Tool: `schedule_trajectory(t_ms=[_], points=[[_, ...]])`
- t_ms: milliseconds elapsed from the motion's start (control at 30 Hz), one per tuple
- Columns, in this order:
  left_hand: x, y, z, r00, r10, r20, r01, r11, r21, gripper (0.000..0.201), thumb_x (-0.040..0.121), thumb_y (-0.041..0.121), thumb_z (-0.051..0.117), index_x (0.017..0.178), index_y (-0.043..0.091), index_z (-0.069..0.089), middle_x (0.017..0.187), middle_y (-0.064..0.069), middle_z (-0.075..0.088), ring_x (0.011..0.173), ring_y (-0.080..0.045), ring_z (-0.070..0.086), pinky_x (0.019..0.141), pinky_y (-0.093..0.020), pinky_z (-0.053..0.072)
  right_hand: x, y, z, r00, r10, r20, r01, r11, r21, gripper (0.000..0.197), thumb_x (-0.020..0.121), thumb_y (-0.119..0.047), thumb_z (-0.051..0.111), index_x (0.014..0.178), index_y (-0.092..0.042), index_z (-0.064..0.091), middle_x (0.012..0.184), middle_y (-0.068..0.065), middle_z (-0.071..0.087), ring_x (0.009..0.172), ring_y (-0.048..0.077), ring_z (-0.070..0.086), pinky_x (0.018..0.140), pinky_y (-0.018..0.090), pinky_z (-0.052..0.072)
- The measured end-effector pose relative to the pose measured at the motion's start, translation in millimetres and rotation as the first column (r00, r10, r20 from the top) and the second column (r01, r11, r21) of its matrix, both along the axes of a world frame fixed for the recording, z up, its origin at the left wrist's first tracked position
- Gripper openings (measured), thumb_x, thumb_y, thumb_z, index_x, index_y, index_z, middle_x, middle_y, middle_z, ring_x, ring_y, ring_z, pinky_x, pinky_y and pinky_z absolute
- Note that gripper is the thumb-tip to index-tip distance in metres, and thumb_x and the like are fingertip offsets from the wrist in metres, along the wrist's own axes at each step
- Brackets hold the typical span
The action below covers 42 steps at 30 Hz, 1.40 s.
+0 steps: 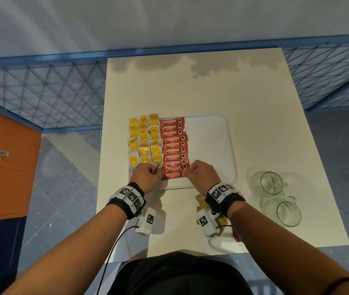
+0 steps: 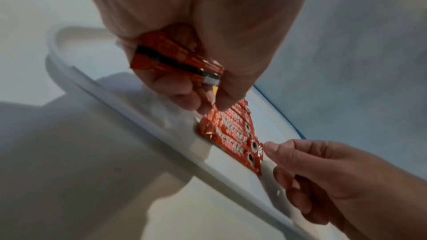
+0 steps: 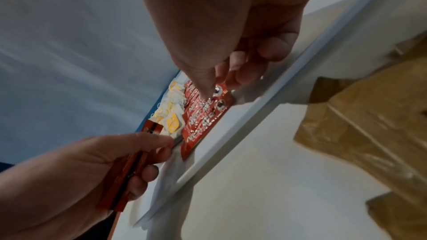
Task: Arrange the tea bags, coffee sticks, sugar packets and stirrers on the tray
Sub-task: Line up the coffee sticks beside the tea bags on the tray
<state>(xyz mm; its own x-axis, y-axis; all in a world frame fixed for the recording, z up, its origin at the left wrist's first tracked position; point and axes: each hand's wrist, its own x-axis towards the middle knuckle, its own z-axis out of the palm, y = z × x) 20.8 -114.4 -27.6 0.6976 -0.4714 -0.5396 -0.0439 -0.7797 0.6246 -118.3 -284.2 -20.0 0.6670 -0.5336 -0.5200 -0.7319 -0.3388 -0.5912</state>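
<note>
A white tray (image 1: 208, 145) lies on the cream table. Yellow tea bags (image 1: 144, 141) fill its left part in three columns. Beside them red coffee sticks (image 1: 174, 145) lie in one column. My left hand (image 1: 157, 171) grips a small bundle of coffee sticks (image 2: 175, 61) over the tray's near left corner, by the left end of the nearest stick. My right hand (image 1: 185, 173) pinches the right end of the nearest laid coffee stick (image 1: 172, 175), thumb (image 3: 205, 90) on top. Brown sugar packets (image 1: 200, 202) lie on the table under my right wrist. The red ends by my right forearm may be stirrers (image 1: 237, 236).
Two glass mugs (image 1: 271, 184) (image 1: 287, 211) stand on the table right of the tray. The tray's right half is bare. A blue wire fence (image 1: 41, 92) runs behind the table. An orange cabinet (image 1: 3, 162) stands at the left.
</note>
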Motion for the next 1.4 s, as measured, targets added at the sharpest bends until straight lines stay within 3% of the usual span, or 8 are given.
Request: schedule_trajectory(t_ms=[167, 267, 400, 667, 767, 900, 1033, 1400], points=[[3.5, -0.1, 20.8, 0.956, -0.114, -0.27, 0.06, 0.978, -0.2, 0.008, 0.09, 0.01, 0.073, 0.091, 0.005, 0.079, 0.083, -0.012, 0.076, 0.069, -0.012, 0.066, 0.071, -0.029, 0.054, 3.1, 4.4, 15.9, 0.982, 0.024, 0.185, -0.045, 0.992, 0.114, 0.016, 0.096, -0.036, 0.069, 0.107, -0.024, 0.07, 0.092, -0.008, 0.068, 0.081, 0.006, 0.063, 0.067, 0.021, 0.046], [4.1, -1.5, 30.9, 0.892, -0.258, -0.371, 0.148, 0.943, -0.299, 0.016, 0.096, 0.001, 0.063, 0.102, 0.005, 0.078, 0.081, -0.007, 0.074, 0.071, -0.011, 0.066, 0.067, -0.021, 0.052, 7.2, 6.5, 25.6, 0.964, 0.031, 0.263, -0.086, 0.976, 0.199, 0.025, 0.097, -0.029, 0.067, 0.122, -0.027, 0.069, 0.098, -0.004, 0.072, 0.091, 0.008, 0.068, 0.08, 0.026, 0.056], [4.9, -5.3, 38.9, 0.851, -0.423, -0.311, 0.318, 0.887, -0.336, 0.017, 0.099, 0.005, 0.06, 0.1, 0.007, 0.077, 0.079, -0.017, 0.071, 0.071, -0.016, 0.064, 0.063, -0.022, 0.051, 9.7, 8.2, 31.4, 0.95, 0.016, 0.311, -0.096, 0.965, 0.242, 0.015, 0.094, -0.027, 0.07, 0.106, -0.033, 0.076, 0.1, -0.003, 0.075, 0.095, 0.015, 0.071, 0.084, 0.037, 0.061], [3.9, 0.3, 49.2, 0.858, -0.199, -0.473, 0.067, 0.957, -0.282, 0.053, 0.106, 0.049, 0.034, 0.093, 0.006, 0.063, 0.074, -0.004, 0.064, 0.058, -0.015, 0.058, 0.056, -0.024, 0.046, -2.9, -4.3, 36.4, 0.929, -0.112, 0.352, 0.0, 0.953, 0.304, 0.013, 0.096, -0.02, 0.071, 0.107, -0.016, 0.077, 0.089, 0.001, 0.075, 0.063, 0.003, 0.063, 0.06, 0.02, 0.052], [4.0, 4.1, 47.9, 0.841, -0.154, -0.519, 0.001, 0.959, -0.284, 0.04, 0.109, 0.036, 0.04, 0.089, 0.006, 0.059, 0.072, -0.008, 0.056, 0.055, -0.016, 0.054, 0.053, -0.024, 0.042, -7.8, -9.4, 37.8, 0.931, -0.158, 0.329, 0.038, 0.939, 0.341, 0.014, 0.095, -0.016, 0.071, 0.108, -0.012, 0.078, 0.089, 0.0, 0.075, 0.059, -0.002, 0.06, 0.06, 0.015, 0.05], [2.8, 5.7, 44.5, 0.878, -0.108, -0.467, -0.04, 0.954, -0.297, 0.026, 0.104, 0.018, 0.055, 0.104, -0.004, 0.067, 0.068, -0.006, 0.059, 0.056, -0.014, 0.056, 0.052, -0.022, 0.044, -13.4, -12.5, 35.3, 0.937, -0.156, 0.311, 0.026, 0.922, 0.386, 0.02, 0.097, -0.01, 0.067, 0.114, -0.01, 0.078, 0.086, -0.003, 0.072, 0.058, -0.003, 0.059, 0.06, 0.015, 0.049], [5.2, 5.4, 43.3, 0.924, -0.1, -0.369, -0.021, 0.951, -0.31, 0.015, 0.099, 0.014, 0.063, 0.109, 0.007, 0.072, 0.073, -0.007, 0.066, 0.058, -0.01, 0.06, 0.055, -0.021, 0.048, -16.9, -13.6, 30.3, 0.946, -0.129, 0.297, 0.01, 0.929, 0.371, 0.022, 0.101, -0.018, 0.064, 0.118, -0.015, 0.077, 0.071, -0.006, 0.068, 0.058, -0.001, 0.058, 0.055, 0.012, 0.045], [4.2, 5.5, 29.8, 0.966, -0.188, -0.174, 0.144, 0.96, -0.241, 0.014, 0.09, 0.005, 0.072, 0.099, 0.017, 0.072, 0.083, -0.005, 0.073, 0.065, -0.006, 0.065, 0.059, -0.019, 0.05, -9.3, -7.7, 16.4, 0.972, -0.084, 0.22, 0.027, 0.968, 0.249, 0.021, 0.098, -0.022, 0.069, 0.117, -0.018, 0.075, 0.106, -0.004, 0.072, 0.095, 0.007, 0.067, 0.088, 0.03, 0.055]])
